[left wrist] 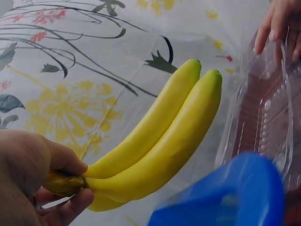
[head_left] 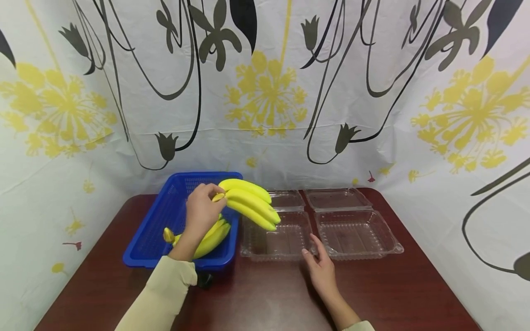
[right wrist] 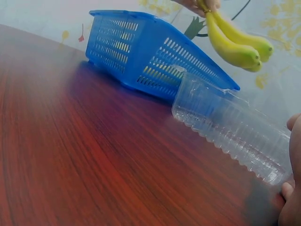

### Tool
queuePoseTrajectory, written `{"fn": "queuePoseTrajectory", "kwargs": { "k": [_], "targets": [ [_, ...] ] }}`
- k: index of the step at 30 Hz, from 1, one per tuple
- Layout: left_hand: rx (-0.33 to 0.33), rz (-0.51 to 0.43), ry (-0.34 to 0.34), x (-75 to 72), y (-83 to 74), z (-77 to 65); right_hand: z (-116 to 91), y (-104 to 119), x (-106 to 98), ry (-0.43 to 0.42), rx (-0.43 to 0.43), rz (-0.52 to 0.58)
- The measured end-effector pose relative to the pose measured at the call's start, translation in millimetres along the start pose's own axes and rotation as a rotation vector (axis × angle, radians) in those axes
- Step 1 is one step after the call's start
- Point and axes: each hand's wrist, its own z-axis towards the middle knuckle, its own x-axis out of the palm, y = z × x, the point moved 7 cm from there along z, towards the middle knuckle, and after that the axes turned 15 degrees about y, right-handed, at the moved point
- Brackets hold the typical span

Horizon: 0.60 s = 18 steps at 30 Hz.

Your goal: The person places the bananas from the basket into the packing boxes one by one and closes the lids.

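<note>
My left hand pinches the stem of a bunch of yellow bananas between thumb and fingers. The bunch hangs above the blue basket's right rim and the left clear plastic container. In the left wrist view, the bananas point up and away from the hand, their tips greenish. Beside that container's right front corner is my right hand, fingers extended, thumb and forefinger apart. The right wrist view has its fingers at the edge of the container; exact contact is hard to see.
More bananas lie in the blue basket at the left. A second clear container, its lid folded back, stands to the right on the dark red table. A patterned curtain rises behind.
</note>
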Motion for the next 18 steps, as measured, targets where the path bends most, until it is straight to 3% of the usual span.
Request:
{"fn": "queuePoseTrajectory", "kwargs": {
  "k": [8,18],
  "targets": [
    [0.044,0.099,-0.033,28.9,-19.1,-1.1,1,0,-1,0.002,0.005,0.002],
    [0.049,0.131,0.03,65.3,-33.7,-5.0,1,-2,0,0.012,-0.006,0.009]
  ]
}}
